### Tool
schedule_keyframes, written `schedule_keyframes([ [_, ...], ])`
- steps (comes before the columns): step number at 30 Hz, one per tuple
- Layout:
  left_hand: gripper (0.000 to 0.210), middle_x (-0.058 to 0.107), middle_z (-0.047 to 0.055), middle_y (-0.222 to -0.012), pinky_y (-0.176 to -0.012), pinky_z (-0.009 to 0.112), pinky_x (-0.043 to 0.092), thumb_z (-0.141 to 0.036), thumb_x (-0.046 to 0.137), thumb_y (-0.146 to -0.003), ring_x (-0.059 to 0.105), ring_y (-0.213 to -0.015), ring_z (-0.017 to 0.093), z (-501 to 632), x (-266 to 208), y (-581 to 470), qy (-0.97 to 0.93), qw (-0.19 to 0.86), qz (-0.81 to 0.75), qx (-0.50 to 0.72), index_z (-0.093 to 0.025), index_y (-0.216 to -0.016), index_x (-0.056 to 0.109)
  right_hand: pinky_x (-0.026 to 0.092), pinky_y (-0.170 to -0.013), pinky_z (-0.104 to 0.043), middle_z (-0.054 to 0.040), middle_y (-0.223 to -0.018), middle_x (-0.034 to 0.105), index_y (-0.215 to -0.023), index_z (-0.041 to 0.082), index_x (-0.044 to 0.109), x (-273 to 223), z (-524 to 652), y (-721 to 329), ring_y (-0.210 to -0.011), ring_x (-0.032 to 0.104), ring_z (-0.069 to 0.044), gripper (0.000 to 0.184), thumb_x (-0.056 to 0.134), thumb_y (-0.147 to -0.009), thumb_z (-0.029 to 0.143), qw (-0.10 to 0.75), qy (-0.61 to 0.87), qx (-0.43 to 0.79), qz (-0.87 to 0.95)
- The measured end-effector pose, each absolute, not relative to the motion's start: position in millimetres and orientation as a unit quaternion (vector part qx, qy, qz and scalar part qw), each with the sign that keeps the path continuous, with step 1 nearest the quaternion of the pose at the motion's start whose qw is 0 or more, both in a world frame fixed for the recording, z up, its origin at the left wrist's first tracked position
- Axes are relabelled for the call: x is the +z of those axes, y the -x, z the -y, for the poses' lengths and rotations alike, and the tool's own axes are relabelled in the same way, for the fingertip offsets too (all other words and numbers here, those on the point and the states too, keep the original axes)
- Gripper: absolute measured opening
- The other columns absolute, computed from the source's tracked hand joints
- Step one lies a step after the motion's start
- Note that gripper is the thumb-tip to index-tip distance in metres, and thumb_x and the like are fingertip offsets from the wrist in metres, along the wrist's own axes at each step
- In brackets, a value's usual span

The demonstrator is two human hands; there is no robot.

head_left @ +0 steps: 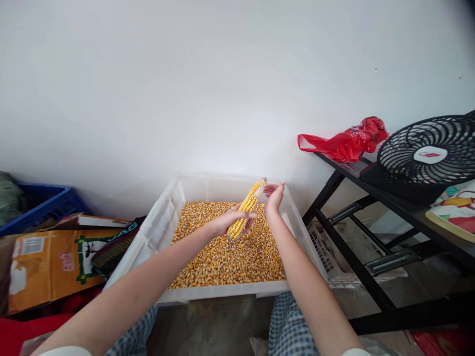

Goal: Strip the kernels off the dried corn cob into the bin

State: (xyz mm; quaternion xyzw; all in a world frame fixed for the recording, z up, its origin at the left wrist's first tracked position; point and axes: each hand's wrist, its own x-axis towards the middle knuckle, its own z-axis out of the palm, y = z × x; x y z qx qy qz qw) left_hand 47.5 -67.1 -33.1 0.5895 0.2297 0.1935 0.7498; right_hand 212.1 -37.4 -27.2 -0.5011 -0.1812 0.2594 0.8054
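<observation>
An ear of corn (249, 201) with yellow kernels is tilted above a white plastic bin, its upper tip pointing away to the right. Some kernels are gone near that tip, where pale cob shows. My left hand (230, 220) wraps round the lower half of the ear. Beside the bare tip is my right hand (273, 198), fingers stretched toward the cob and holding nothing; whether they touch it I cannot tell. Loose corn kernels (222, 264) cover the floor of the bin (158, 222) below both hands.
On the right, a black table (356, 170) carries a red plastic bag (345, 143) and a black fan (426, 153). A white basket (322, 247) stands under it. To the left are an orange cardboard box (48, 267) and a blue crate (55, 202). A white wall (222, 89) rises behind.
</observation>
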Motion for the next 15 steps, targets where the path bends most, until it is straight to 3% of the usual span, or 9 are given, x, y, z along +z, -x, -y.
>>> schedule_keyframes([
  [2,0.034,0.059,0.001,-0.069,-0.052,0.027,0.047,-0.036,0.06,-0.071,0.058,-0.054,0.013,63.7,-34.0,-46.8,-0.573,0.755,-0.242,0.208,-0.017,-0.095,0.045,0.038,-0.05,-0.018,0.0002,-0.056,0.059,-0.057,0.017,0.052,-27.9,37.2,-210.9,-0.052,0.055,-0.008,0.051,0.027,-0.089,0.047,0.799,0.517,0.242,0.191],
  [5,0.037,0.06,0.002,-0.071,-0.053,0.03,0.048,-0.045,0.051,-0.076,0.057,-0.054,0.014,59.1,-39.9,-47.6,-0.625,0.687,-0.292,0.227,-0.018,-0.1,0.044,0.039,-0.048,-0.019,0.0005,-0.057,0.06,-0.063,0.017,0.053,-24.0,41.9,-198.5,-0.052,0.055,-0.009,0.046,0.032,-0.087,0.05,0.783,0.477,0.351,0.19],
  [8,0.04,0.062,0.004,-0.076,-0.06,0.031,0.047,-0.046,0.057,-0.07,0.06,-0.064,0.019,56.8,-48.0,-49.0,-0.764,0.445,-0.386,0.265,-0.018,-0.098,0.047,0.042,-0.046,-0.024,-0.0005,-0.055,0.06,-0.068,0.019,0.052,-19.6,49.0,-183.0,-0.049,0.056,-0.013,0.045,0.03,-0.085,0.055,0.746,0.404,0.504,0.163],
  [11,0.039,0.064,0.007,-0.082,-0.063,0.032,0.044,-0.037,0.062,-0.065,0.062,-0.074,0.025,59.8,-52.6,-51.6,-0.836,0.197,-0.448,0.248,-0.018,-0.096,0.048,0.046,-0.046,-0.029,-0.0018,-0.05,0.057,-0.066,0.02,0.047,-17.8,54.8,-175.0,-0.046,0.056,-0.016,0.048,0.022,-0.084,0.055,0.755,0.372,0.532,0.095],
  [15,0.031,0.064,0.007,-0.076,-0.058,0.03,0.041,-0.028,0.058,-0.064,0.062,-0.069,0.025,69.8,-50.3,-57.6,-0.855,0.137,-0.449,0.222,-0.019,-0.091,0.047,0.045,-0.042,-0.029,0.0019,-0.041,0.047,-0.06,0.021,0.04,-14.1,58.5,-175.1,-0.037,0.049,-0.014,0.05,0.021,-0.082,0.061,0.795,0.371,0.474,0.078],
])
